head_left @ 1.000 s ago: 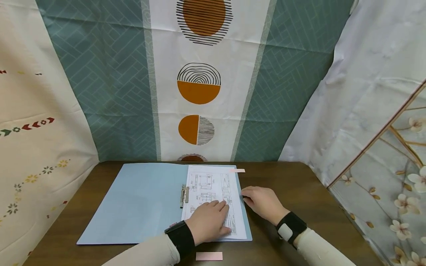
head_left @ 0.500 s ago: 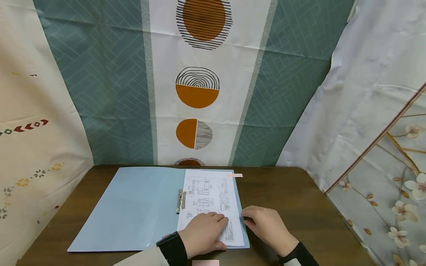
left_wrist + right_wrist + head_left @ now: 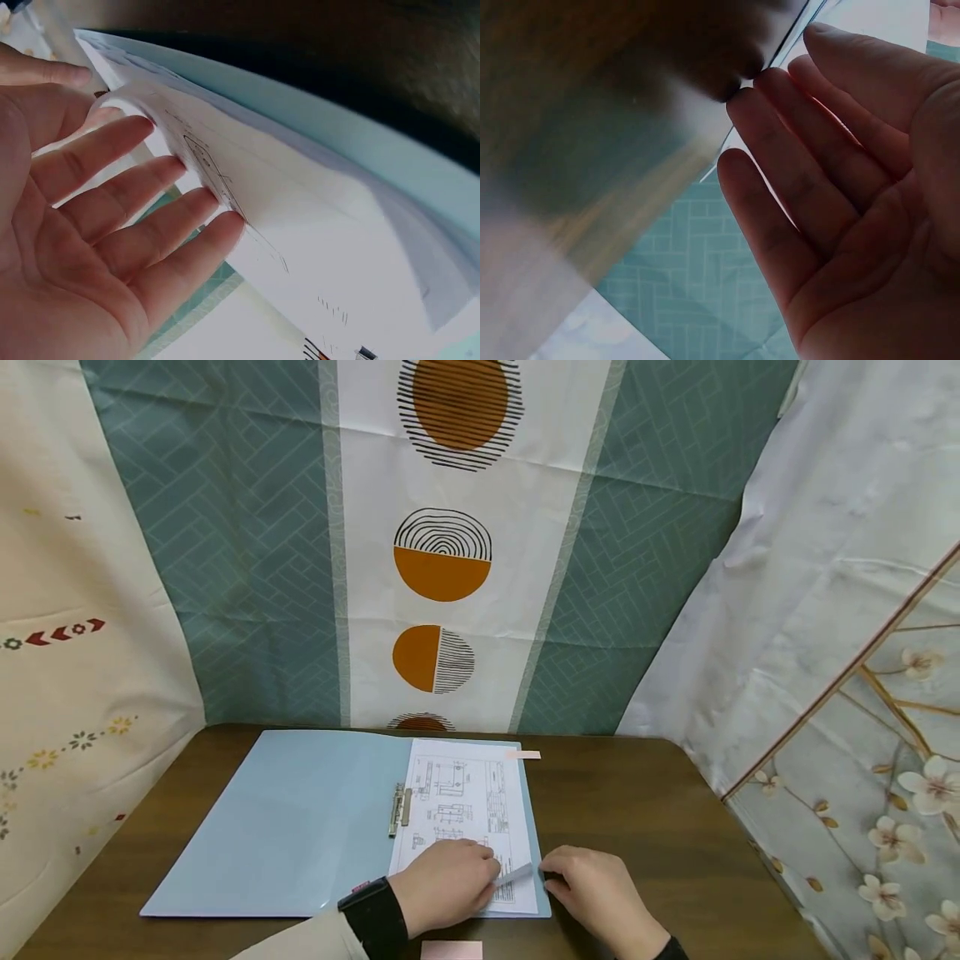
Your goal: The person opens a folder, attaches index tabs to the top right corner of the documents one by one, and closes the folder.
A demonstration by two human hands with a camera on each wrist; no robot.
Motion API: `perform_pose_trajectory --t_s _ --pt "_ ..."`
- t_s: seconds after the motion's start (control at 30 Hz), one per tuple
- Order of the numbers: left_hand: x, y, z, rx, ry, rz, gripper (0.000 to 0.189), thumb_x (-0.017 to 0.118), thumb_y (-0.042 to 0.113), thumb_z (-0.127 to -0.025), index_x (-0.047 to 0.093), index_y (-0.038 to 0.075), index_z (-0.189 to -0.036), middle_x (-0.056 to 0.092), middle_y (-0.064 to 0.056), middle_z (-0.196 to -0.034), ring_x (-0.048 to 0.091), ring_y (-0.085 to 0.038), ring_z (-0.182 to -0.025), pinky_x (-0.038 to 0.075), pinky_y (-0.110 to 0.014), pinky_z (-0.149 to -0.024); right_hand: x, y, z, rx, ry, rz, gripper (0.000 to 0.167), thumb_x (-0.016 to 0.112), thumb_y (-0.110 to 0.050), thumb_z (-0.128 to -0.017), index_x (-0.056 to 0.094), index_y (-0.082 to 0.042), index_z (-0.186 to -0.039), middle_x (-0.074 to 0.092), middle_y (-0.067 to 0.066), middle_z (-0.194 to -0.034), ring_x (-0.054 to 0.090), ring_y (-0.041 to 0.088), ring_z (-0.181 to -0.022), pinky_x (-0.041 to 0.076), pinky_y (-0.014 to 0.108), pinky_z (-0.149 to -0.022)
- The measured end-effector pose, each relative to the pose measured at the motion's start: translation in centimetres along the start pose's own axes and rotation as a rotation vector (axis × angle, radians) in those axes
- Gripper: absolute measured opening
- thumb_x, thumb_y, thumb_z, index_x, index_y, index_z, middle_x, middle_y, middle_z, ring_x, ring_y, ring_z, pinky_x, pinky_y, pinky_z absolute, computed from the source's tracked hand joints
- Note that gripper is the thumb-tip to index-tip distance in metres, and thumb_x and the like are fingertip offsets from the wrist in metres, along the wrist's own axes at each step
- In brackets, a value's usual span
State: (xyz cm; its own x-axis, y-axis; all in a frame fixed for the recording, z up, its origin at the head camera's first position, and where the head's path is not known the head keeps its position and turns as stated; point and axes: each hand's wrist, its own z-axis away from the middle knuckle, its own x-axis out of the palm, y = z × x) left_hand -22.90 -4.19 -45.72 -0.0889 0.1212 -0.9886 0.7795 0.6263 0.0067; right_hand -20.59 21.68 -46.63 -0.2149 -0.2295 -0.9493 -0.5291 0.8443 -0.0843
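A light blue clip folder [image 3: 247, 835] lies spread open on the table, a metal clip [image 3: 401, 810] near its middle. Printed technical drawings [image 3: 495, 777] lie on its right half. My left hand [image 3: 447, 881] is over the lower part of the top sheet, fingers extended onto the paper in the left wrist view. Between its thumb and index finger the sheet's edge curls up in a pinch, a raised pale strip in the head view. My right hand [image 3: 596, 893] stays beside the folder's right edge, its loosely bent fingertips close against that edge in the right wrist view.
A pale pink sticky tab [image 3: 523, 754] projects from the sheets' upper right corner. Another pink slip [image 3: 452, 950] lies on the brown table [image 3: 622, 785] in front of the folder. Patterned cloths [image 3: 277, 568] hang behind and at both sides.
My left thumb has drawn in towards the fingers, and the sheet's edge has lifted beside it. My right hand remains at the folder's edge. The head view has shifted slightly.
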Motion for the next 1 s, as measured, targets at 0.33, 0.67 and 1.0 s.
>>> perform_pose_trajectory --t_s 0.33,0.67,1.0 --pt "0.3 0.1 -0.5 -0.035 0.090 -0.063 0.018 0.078 0.027 -0.101 0.072 0.016 -0.087 0.062 0.006 -0.068 0.052 -0.005 -0.057 0.048 -0.027 -0.055 0.6 -1.1 0.4 -0.065 0.019 0.023 0.026 0.098 -0.011 -0.081 0.085 -0.017 -0.103 0.079 -0.008 -0.110 0.077 0.011 -0.097 0.063 0.035 -0.078" --pt "0.4 0.5 -0.7 -0.048 0.117 -0.041 0.016 0.078 0.023 -0.099 0.070 0.016 -0.088 0.061 0.007 -0.070 0.053 -0.006 -0.058 0.048 -0.029 -0.057 0.4 -0.7 0.5 -0.142 0.005 -0.007 0.020 0.095 -0.008 -0.085 0.086 -0.020 -0.098 0.077 -0.009 -0.109 0.075 0.011 -0.099 0.063 0.035 -0.081" --pt "0.1 1.2 -0.9 -0.104 0.189 -0.108 0.015 0.079 0.022 -0.100 0.074 0.014 -0.089 0.069 0.003 -0.075 0.063 -0.009 -0.065 0.053 -0.029 -0.061 0.3 -0.3 0.5 -0.140 -0.032 -0.010 0.018 0.096 -0.010 -0.084 0.089 -0.021 -0.095 0.079 -0.009 -0.105 0.076 0.011 -0.096 0.062 0.035 -0.080"
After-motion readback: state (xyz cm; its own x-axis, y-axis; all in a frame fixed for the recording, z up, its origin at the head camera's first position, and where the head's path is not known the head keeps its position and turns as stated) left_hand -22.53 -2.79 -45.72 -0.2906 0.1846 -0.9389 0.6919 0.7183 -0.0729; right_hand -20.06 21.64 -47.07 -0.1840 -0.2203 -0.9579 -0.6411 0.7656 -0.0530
